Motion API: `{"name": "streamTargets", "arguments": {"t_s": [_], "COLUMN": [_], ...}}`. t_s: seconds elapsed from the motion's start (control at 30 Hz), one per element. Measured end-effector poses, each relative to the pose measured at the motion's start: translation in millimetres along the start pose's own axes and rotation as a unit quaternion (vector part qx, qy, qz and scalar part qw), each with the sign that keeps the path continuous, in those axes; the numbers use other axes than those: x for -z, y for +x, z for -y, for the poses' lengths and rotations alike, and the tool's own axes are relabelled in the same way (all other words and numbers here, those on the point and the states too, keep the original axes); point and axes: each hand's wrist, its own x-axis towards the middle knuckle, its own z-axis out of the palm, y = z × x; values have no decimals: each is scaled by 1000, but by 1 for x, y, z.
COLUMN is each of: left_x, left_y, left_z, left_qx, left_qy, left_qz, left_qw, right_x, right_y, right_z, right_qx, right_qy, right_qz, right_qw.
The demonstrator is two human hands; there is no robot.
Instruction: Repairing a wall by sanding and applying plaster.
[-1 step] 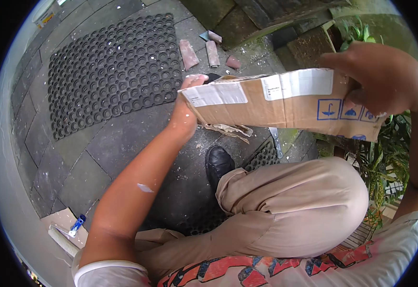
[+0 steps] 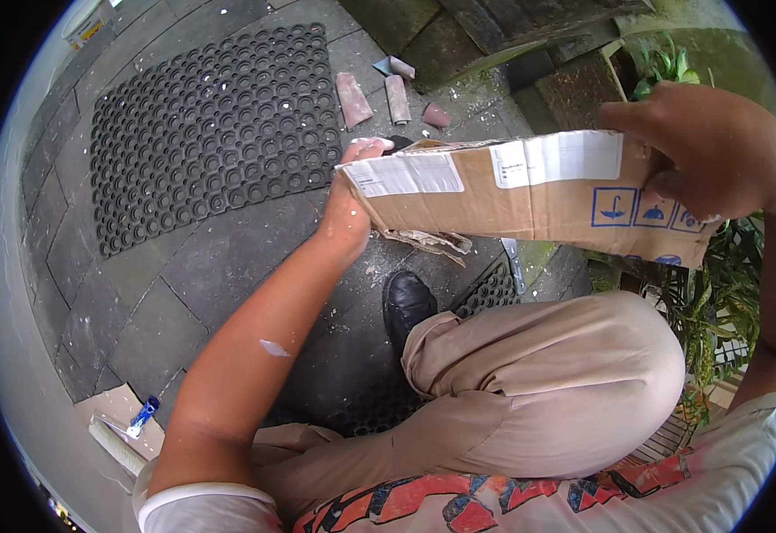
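Only the view shifts slightly from before: with left hand [image 2: 347, 200] clasping and right hand [image 2: 719, 147] pinching the cardboard [image 2: 481, 197], raised near the mat's [image 2: 215, 133] lower-right corner, this holding step seems to need even grip next.

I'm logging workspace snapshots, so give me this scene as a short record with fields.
Left hand: at the left end of the cardboard, partly hidden
Right hand: grips its right end
Cardboard: brown; white labels, blue symbols, torn strips below
Floor: dark mat, pinkish fragments
Lower left: blue-handled tool
Right side: green plants
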Motion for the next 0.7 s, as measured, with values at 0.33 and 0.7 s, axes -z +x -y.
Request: {"name": "streamTargets", "arguments": {"t_s": [0.33,0.7], "left_x": [-16,2], "left_y": [-9,-3], "left_z": [-13,-50], "left_qx": [59,98], "left_qy": [-87,-266], "left_qz": [-63,142], "left_qw": [992,949], "right_x": [-7,-13], "right_y": [-5,-2], "right_z": [-9,-28], "right_qx": [-20,68], "right_qy": [-88,-154], "right_qz": [-99,-164], "right_qw": [991,972]}}
